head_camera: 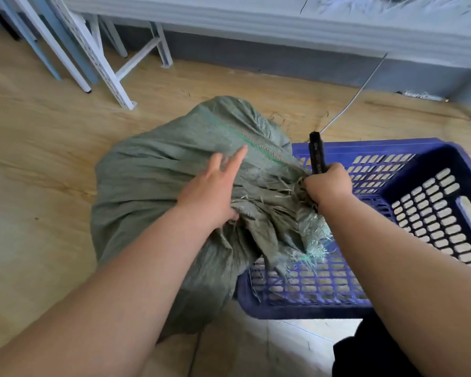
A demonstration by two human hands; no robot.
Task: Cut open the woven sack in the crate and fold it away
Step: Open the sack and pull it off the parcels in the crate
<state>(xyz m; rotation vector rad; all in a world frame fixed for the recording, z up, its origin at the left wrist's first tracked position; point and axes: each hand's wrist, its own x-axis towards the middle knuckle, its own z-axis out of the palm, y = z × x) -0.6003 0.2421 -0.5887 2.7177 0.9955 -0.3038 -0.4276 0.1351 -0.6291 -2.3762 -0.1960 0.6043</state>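
— Why is the woven sack (158,191) slumped half out of the crate (392,202)?

— Most of it lies on the floor left of the crate; only the frayed, bunched end hangs over the crate's near-left corner, probably so the cut can happen over the crate.

— And the hands?

— The left hand (212,194) presses flat on the sack just left of the crate, fingers spread and straight (to steady it, I'd guess). The right hand (328,183), at the crate's left rim, has its fingers clamped round a black-handled tool (317,153), working at the gathered mouth.
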